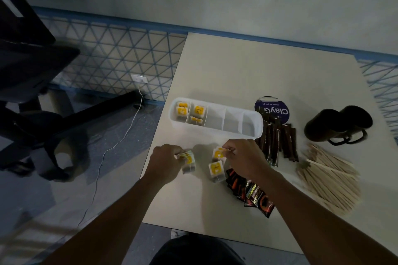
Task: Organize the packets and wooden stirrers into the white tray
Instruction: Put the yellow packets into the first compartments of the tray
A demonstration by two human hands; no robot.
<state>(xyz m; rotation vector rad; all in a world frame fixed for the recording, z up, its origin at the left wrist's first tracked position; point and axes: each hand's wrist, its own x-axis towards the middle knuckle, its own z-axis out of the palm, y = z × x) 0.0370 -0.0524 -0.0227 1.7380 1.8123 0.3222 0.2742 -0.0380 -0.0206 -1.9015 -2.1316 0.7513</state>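
Two-handed, working just in front of the white tray (256,129) on the desk (237,66). Gripping a stack of tea packets (188,160) in the left hand (165,161), fingers curled round it. Pinching a single tea packet (218,154) with the right hand (243,157), beside a loose tea packet (216,169). Seeing four stored tea packets (198,109) sitting in the tray's two leftmost compartments. Seeing brown stick packets (277,144), dark sachets (252,193) and wooden stirrers (329,180) lying right of the hands.

Dim, soft shadows — blurred, warped edges
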